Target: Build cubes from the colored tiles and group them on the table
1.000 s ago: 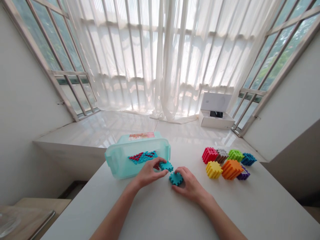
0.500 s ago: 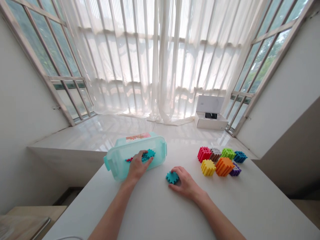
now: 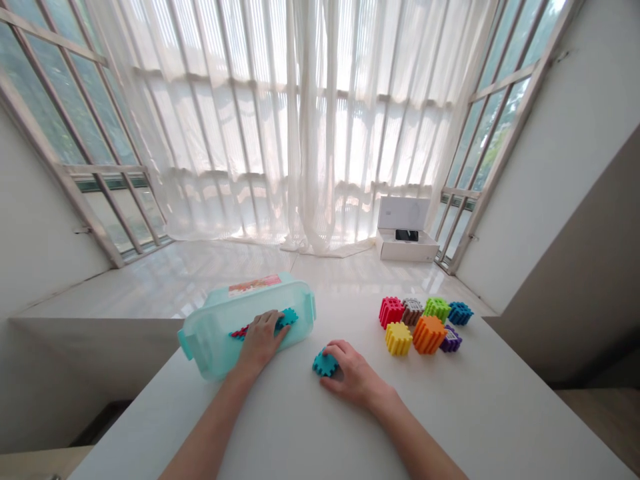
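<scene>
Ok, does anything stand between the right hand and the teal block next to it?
Nothing visible does: the fingers of the right hand touch the teal interlocking block on the white table, and the orange block sits well apart.

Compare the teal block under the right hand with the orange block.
The teal notched plastic block is squat, the orange ridged plastic block taller. The teal one sits under the right hand; the orange one stands untouched beside a yellow block. Both are ridged toys on the white table.
</scene>
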The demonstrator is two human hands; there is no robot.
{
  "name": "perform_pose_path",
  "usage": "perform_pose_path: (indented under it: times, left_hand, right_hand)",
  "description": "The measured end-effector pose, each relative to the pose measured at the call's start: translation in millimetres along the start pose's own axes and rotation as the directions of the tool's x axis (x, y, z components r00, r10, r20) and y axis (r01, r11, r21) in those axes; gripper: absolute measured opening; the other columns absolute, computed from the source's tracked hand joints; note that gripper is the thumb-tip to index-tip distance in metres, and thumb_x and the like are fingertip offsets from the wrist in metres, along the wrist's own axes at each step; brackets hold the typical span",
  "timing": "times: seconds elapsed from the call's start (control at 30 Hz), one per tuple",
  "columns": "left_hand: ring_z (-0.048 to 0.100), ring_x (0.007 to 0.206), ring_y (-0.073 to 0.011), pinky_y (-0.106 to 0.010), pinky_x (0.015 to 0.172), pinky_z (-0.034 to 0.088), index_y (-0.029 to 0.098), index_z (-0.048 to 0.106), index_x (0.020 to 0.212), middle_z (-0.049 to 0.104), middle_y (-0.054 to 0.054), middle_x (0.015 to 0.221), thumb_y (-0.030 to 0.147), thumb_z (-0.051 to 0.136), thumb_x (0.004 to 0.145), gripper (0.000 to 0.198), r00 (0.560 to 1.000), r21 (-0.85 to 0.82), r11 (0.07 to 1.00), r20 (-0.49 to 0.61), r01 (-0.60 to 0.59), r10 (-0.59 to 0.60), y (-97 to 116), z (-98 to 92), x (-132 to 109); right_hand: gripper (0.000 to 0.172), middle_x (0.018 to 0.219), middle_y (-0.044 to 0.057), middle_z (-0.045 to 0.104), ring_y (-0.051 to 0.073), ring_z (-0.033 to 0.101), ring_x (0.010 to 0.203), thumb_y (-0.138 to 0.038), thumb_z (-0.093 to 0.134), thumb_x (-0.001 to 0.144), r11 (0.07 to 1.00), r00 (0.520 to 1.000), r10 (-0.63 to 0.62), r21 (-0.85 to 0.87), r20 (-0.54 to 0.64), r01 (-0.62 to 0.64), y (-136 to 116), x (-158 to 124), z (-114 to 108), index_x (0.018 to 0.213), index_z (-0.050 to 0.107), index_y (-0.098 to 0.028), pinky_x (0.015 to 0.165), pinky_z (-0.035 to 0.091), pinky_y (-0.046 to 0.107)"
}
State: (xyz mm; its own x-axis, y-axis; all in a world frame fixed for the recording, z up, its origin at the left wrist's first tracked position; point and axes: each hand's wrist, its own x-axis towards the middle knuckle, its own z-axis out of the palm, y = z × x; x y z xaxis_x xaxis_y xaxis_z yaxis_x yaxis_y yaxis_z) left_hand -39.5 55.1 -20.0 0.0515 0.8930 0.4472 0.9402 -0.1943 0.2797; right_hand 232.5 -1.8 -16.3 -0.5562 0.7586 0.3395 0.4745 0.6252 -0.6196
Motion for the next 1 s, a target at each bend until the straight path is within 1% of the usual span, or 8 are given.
perform_pose_path:
  times: [0.27, 0.4, 0.5, 0.57, 0.63, 0.7, 0.83, 1.0]
  left_hand:
    - [0.058, 0.106, -0.0315, -0.043, 0.092, 0.046, 0.016, 0.059, 0.118, 0.063, -0.012, 0.121, 0.041, 0.050, 0.091, 0.037, 0.996, 0.126, 0.991, -0.083, 0.046, -0.036, 4, -0.4, -4]
    - [0.057, 0.112, -0.0326, -0.043, 0.093, 0.046, 0.019, 0.054, 0.124, 0.059, -0.013, 0.127, 0.042, 0.048, 0.094, 0.038, 0.987, 0.124, 0.992, -0.159, 0.039, -0.019, 11, -6.9, -6]
    - [0.059, 0.106, -0.0314, -0.041, 0.090, 0.046, 0.018, 0.054, 0.119, 0.062, -0.013, 0.118, 0.042, 0.045, 0.096, 0.035, 0.977, 0.090, 0.995, -0.210, 0.039, -0.020, 19, -11.8, -7]
    - [0.062, 0.095, -0.0288, -0.039, 0.083, 0.047, 0.019, 0.058, 0.106, 0.066, -0.011, 0.103, 0.042, 0.044, 0.097, 0.029, 0.986, 0.063, 0.998, -0.165, 0.018, -0.008, 25, -13.8, -9]
    - [0.063, 0.086, -0.0261, -0.036, 0.077, 0.047, 0.021, 0.060, 0.093, 0.067, -0.007, 0.091, 0.041, 0.045, 0.097, 0.025, 0.997, 0.040, 0.999, -0.068, -0.032, 0.035, 31, -14.6, -11]
    - [0.064, 0.085, -0.0251, -0.035, 0.075, 0.047, 0.022, 0.062, 0.087, 0.067, -0.005, 0.087, 0.039, 0.047, 0.096, 0.024, 0.993, 0.020, 0.994, 0.033, -0.110, 0.109, 36, -14.4, -14]
    - [0.064, 0.091, -0.0255, -0.035, 0.078, 0.047, 0.022, 0.067, 0.092, 0.069, -0.007, 0.093, 0.035, 0.052, 0.094, 0.019, 0.962, -0.011, 0.974, 0.152, -0.226, 0.225, 41, -14.3, -16]
    - [0.065, 0.089, -0.0235, -0.034, 0.078, 0.048, 0.022, 0.070, 0.091, 0.068, -0.007, 0.094, 0.034, 0.051, 0.094, 0.023, 0.956, -0.035, 0.980, 0.218, -0.194, 0.197, 43, -18.8, -16]
  right_hand:
    - [0.048, 0.131, 0.013, 0.054, 0.029, 0.055, 0.121, -0.024, 0.076, 0.076, 0.999, 1.000, 0.021, -0.046, 0.008, -0.020, -1, -2, -3, 0.121, 0.059, -0.024, 0.100, 0.048, 0.041]
    - [0.044, 0.121, 0.011, 0.059, 0.027, 0.059, 0.112, -0.025, 0.075, 0.079, 0.997, 0.999, 0.028, -0.066, -0.025, -0.030, -2, -2, -6, 0.120, 0.060, -0.026, 0.095, 0.052, 0.040]
    - [0.042, 0.112, 0.009, 0.064, 0.027, 0.061, 0.105, -0.026, 0.074, 0.080, 0.995, 0.999, 0.047, -0.092, -0.020, -0.048, -2, -1, -8, 0.120, 0.061, -0.027, 0.092, 0.053, 0.040]
    - [0.041, 0.110, 0.008, 0.065, 0.027, 0.061, 0.104, -0.027, 0.074, 0.081, 0.994, 0.998, 0.057, -0.093, -0.011, -0.058, -2, -1, -9, 0.120, 0.062, -0.028, 0.091, 0.053, 0.040]
    - [0.040, 0.111, 0.008, 0.065, 0.026, 0.061, 0.105, -0.027, 0.074, 0.081, 0.995, 0.998, 0.063, -0.080, -0.011, -0.064, -1, -1, -10, 0.120, 0.062, -0.027, 0.091, 0.052, 0.039]
    - [0.040, 0.111, 0.008, 0.066, 0.026, 0.061, 0.105, -0.026, 0.074, 0.081, 0.995, 0.997, 0.069, -0.065, -0.016, -0.070, 0, -1, -10, 0.120, 0.062, -0.027, 0.091, 0.052, 0.038]
    - [0.043, 0.112, 0.009, 0.067, 0.026, 0.062, 0.105, -0.026, 0.075, 0.080, 0.995, 0.995, 0.083, -0.058, -0.047, -0.086, 2, -1, -7, 0.120, 0.061, -0.024, 0.090, 0.052, 0.039]
    - [0.044, 0.112, 0.010, 0.068, 0.027, 0.062, 0.105, -0.026, 0.075, 0.078, 0.997, 0.987, 0.054, -0.055, -0.153, -0.063, 5, 0, -5, 0.119, 0.060, -0.021, 0.092, 0.051, 0.043]
